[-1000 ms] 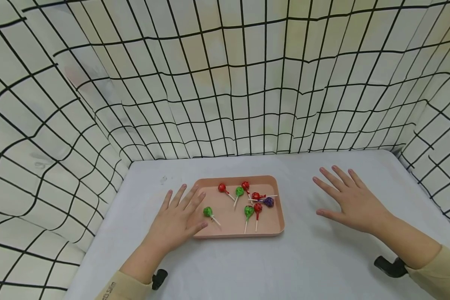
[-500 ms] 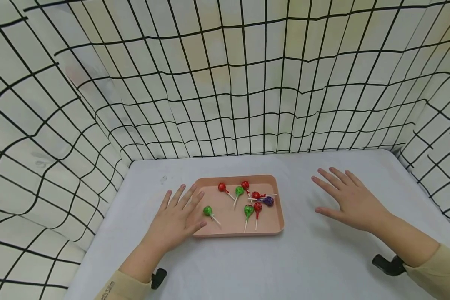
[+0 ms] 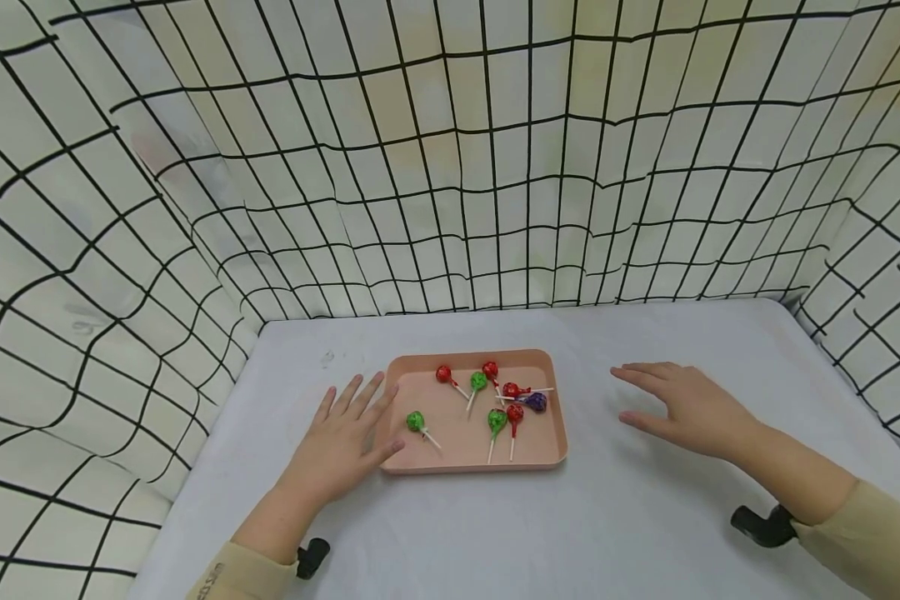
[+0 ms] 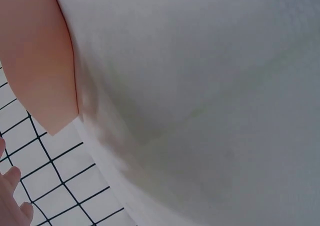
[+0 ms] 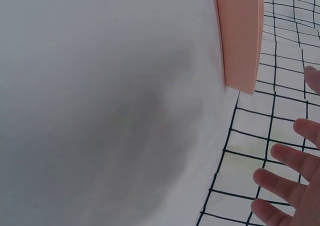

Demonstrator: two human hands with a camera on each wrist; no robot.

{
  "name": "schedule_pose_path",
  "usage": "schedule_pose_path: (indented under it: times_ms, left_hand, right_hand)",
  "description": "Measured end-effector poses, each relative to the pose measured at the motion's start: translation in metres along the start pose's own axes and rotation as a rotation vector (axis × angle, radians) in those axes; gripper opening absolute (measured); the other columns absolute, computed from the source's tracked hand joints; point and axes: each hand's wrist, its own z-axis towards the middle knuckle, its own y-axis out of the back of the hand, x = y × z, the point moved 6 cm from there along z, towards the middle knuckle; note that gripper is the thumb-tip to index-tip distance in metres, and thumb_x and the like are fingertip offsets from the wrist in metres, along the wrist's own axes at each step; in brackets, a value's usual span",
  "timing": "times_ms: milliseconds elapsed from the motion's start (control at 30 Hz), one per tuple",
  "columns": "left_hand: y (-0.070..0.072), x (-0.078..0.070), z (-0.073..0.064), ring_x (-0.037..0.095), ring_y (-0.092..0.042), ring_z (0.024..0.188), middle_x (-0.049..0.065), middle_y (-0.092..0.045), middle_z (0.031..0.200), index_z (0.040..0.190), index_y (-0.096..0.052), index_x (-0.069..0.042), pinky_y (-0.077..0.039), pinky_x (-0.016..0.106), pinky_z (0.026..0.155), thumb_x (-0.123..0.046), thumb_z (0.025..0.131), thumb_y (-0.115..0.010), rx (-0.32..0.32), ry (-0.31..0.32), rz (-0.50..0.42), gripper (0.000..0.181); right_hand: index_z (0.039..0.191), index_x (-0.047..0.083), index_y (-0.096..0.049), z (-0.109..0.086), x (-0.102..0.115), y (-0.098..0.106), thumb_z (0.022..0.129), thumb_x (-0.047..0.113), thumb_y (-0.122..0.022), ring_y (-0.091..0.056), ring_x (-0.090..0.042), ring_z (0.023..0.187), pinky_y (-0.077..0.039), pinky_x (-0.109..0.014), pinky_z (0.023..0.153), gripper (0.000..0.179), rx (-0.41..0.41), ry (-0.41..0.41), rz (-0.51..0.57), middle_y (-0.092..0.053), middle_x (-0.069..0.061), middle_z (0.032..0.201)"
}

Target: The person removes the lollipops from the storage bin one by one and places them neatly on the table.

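Observation:
A shallow pink tray lies on the white-covered table, holding several wrapped lollipops. A green lollipop lies alone at its left. Red ones, another green lollipop and a purple lollipop cluster towards the right. My left hand is held over the tray's left edge, fingers spread and holding nothing. Well to the right of the tray, my right hand hovers above the table with fingers extended, also without anything in it. The right wrist view shows its fingertips and the tray's side.
White walls with a black grid enclose the table's back and sides. Small black devices sit at the wrists, one beside the left sleeve and one beside the right sleeve. White cloth covers the table.
My right hand has turned and moved slightly left, its spread fingers now closer together. My left hand has drifted a little left. The tray and lollipops stay as they were.

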Motion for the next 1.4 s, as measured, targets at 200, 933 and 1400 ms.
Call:
schedule_pose_path:
  times_ms: [200, 933, 1400]
  left_hand:
    - [-0.001, 0.010, -0.003, 0.033, -0.010, 0.151, 0.005, -0.016, 0.166, 0.159, -0.027, -0.023, 0.000, 0.058, 0.120, -0.061, 0.093, -0.056, 0.032, 0.035, -0.021, 0.082]
    - [-0.006, 0.023, -0.012, 0.036, -0.015, 0.150, 0.006, -0.019, 0.165, 0.158, -0.027, -0.022, -0.005, 0.060, 0.119, -0.059, 0.096, -0.053, 0.081, 0.072, -0.063, 0.077]
    - [-0.013, 0.025, -0.014, 0.037, -0.019, 0.149, 0.005, -0.021, 0.164, 0.158, -0.030, -0.022, -0.011, 0.061, 0.118, -0.061, 0.095, -0.052, 0.089, 0.055, -0.045, 0.077]
  right_hand:
    - [0.144, 0.023, -0.054, 0.013, 0.008, -0.005, 0.091, 0.048, -0.068, -0.052, -0.035, 0.130, -0.041, -0.062, 0.103, 0.060, 0.037, -0.014, 0.069, -0.057, -0.007, 0.142]
    - [0.136, 0.024, -0.062, 0.065, 0.056, -0.018, 0.092, 0.046, -0.067, -0.055, -0.029, 0.126, -0.044, -0.058, 0.103, 0.050, 0.098, 0.093, 0.127, -0.062, -0.001, 0.135]
    - [0.134, 0.029, -0.064, 0.092, 0.081, -0.032, 0.091, 0.047, -0.068, -0.059, -0.020, 0.096, -0.047, -0.046, 0.090, 0.047, 0.214, 0.138, 0.120, -0.069, 0.009, 0.108]
